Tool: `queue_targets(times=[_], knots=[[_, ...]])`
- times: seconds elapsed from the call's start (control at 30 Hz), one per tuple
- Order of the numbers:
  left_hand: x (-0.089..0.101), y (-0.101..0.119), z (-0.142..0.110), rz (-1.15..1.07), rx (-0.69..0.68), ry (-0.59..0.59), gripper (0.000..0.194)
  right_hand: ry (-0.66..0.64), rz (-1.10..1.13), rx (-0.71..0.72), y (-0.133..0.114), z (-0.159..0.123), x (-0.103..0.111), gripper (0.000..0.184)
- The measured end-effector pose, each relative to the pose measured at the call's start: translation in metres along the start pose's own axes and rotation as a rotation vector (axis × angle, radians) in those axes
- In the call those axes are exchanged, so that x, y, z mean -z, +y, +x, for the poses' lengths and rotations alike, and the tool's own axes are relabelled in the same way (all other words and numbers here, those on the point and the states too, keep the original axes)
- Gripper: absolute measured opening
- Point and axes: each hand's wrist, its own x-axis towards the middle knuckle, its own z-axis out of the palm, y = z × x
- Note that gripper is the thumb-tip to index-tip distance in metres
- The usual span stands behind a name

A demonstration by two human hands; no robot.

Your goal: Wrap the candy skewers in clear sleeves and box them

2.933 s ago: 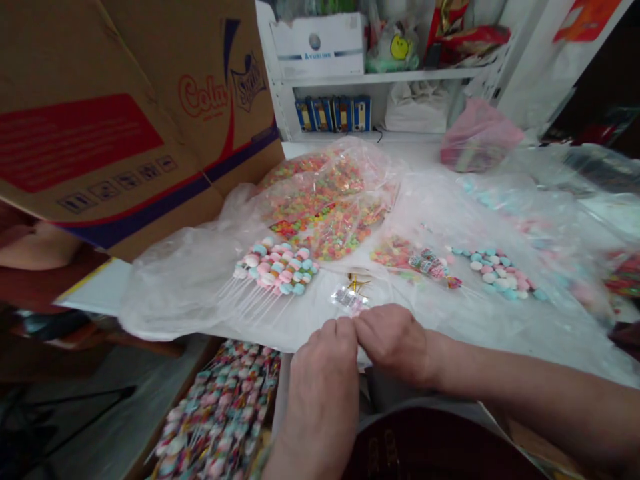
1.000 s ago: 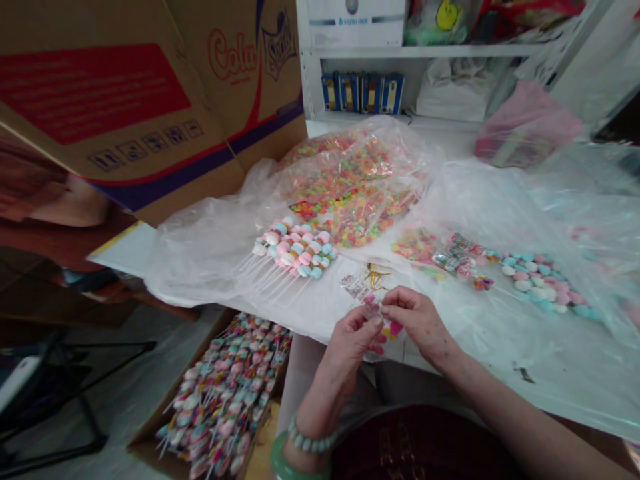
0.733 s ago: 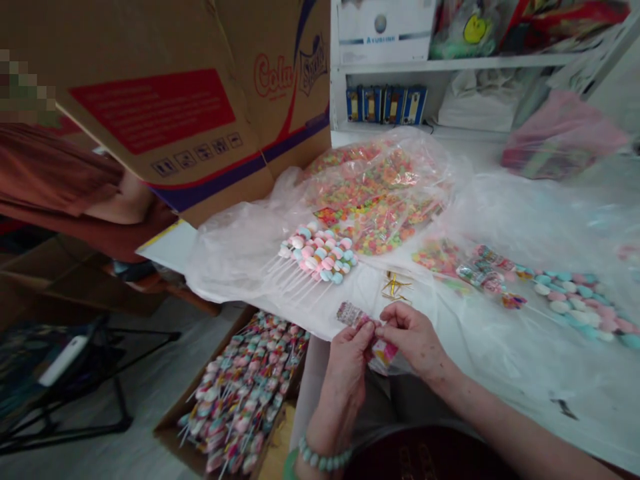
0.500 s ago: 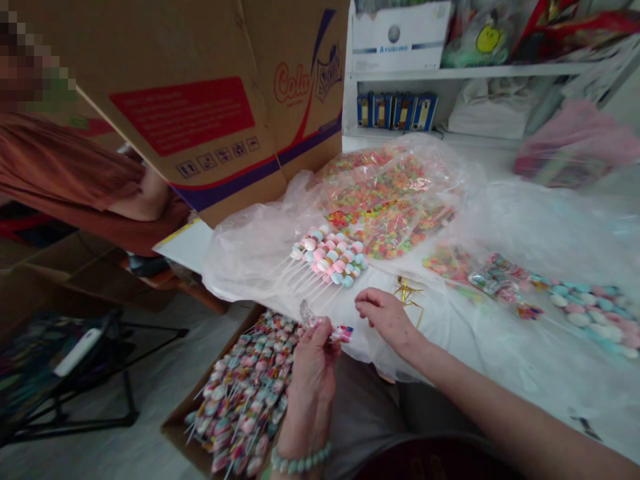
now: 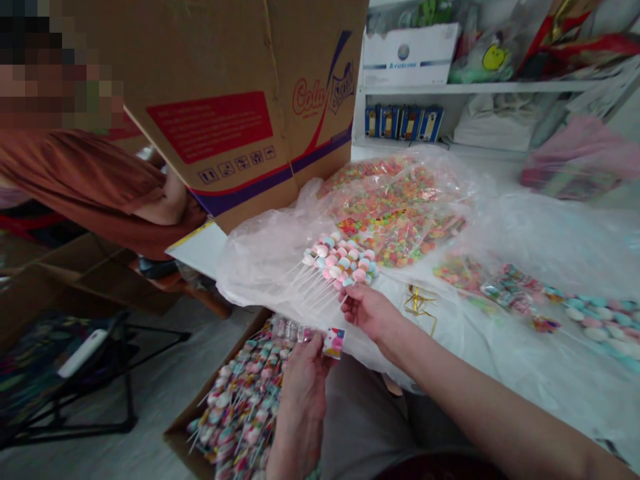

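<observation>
My left hand (image 5: 305,377) pinches a clear plastic wrapper (image 5: 294,331) printed with a colourful label (image 5: 334,343), over the edge of a carton full of sweets. At the front of the table, my right hand (image 5: 367,312) closes its fingertips on the thin white stick of a marshmallow skewer (image 5: 359,275). That skewer lies at the near right side of a pile of pink, white and blue marshmallow skewers (image 5: 333,259), their sticks pointing toward me. Part of the held stick is hidden by my fingers.
Left of my legs stands an open carton (image 5: 183,437) packed with wrapped skewers. Bags of small colourful candies (image 5: 395,207), gold ties (image 5: 419,301) and more marshmallows (image 5: 600,313) lie on the plastic-covered table. A tall cardboard box (image 5: 220,67) separates me from a seated person (image 5: 105,180).
My right hand has moved left to the pile and taken hold of a skewer's stick. The wrapper in my left hand has swung flatter, its label now facing up.
</observation>
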Motion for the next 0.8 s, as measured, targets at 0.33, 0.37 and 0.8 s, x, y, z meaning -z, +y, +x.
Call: queue_targets(times=[0.33, 0.37, 0.8], knots=[[-0.023, 0.001, -0.009, -0.159, 0.117, -0.105, 0.011, 0.124, -0.893, 0.411, 0.026, -0.115, 0.108, 0.030], [-0.027, 0.001, -0.009, -0.181, 0.157, -0.084, 0.013, 0.110, -0.925, 0.419, 0.029, -0.124, 0.113, 0.031], [-0.051, -0.006, -0.019, -0.211, 0.157, -0.045, 0.014, 0.081, -1.247, 0.725, 0.046, -0.136, 0.133, 0.029]])
